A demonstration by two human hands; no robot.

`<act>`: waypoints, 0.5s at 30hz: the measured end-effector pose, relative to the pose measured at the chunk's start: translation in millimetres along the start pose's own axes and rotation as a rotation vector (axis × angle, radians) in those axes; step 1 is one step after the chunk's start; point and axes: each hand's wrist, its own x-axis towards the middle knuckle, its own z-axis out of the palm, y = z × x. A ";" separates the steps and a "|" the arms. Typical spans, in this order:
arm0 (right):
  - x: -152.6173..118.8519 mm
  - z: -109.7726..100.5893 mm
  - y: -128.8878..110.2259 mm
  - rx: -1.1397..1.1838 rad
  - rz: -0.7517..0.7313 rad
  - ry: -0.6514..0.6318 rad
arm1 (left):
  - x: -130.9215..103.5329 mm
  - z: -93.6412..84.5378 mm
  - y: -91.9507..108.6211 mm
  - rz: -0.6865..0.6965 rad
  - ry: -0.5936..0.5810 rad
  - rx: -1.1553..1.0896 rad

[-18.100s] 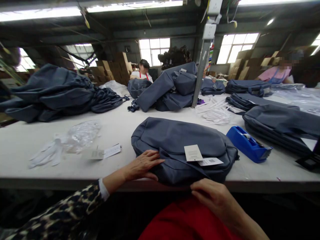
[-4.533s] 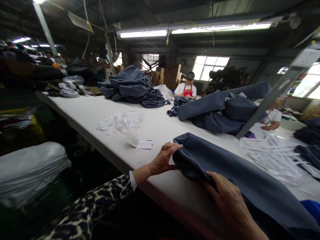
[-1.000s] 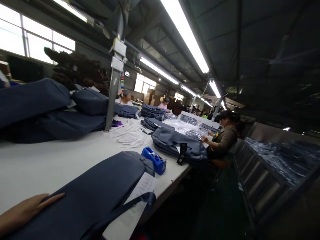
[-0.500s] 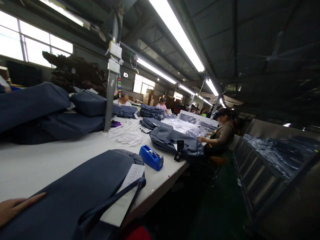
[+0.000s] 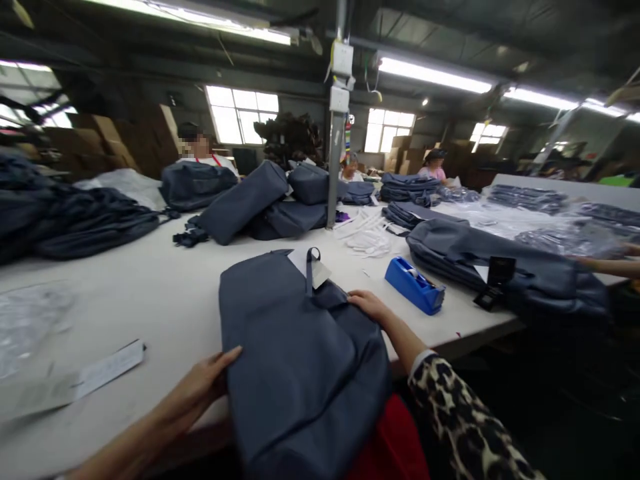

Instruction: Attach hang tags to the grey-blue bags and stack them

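A dark blue-grey bag lies over the near table edge, its lower part hanging toward me. At its left side, my left hand grips the edge, thumb on top and the other fingers hidden beneath. My right hand is closed on the bag's upper right side, near a short strap loop. A white paper tag sits by that loop. To the right of my right hand stands a blue tape dispenser.
More blue-grey bags are heaped behind, by a metal post. White strips lie beside it. Stacked bags and a black card stand are on the right. A printed label lies left. Co-workers sit across the table.
My view has swung left. The bag has been turned and drawn over the table edge toward me. My right hand has come into view, gripping its right side.
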 end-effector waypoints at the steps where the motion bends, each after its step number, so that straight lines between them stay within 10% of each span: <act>1: 8.5 -9.0 -2.1 -0.066 -0.021 -0.004 | -7.8 8.6 -16.9 -0.020 -0.024 -0.083; 6: -17.9 -1.5 -18.4 -0.334 -0.175 0.016 | -37.7 41.2 -67.1 -0.074 0.061 -0.261; 11: -72.0 49.7 -26.0 -0.641 -0.552 -0.197 | -27.7 64.8 -63.1 -0.023 0.036 -0.318; 15: -62.4 59.4 -23.1 -0.747 -0.565 -0.246 | -9.8 104.0 -67.3 0.009 -0.021 -0.426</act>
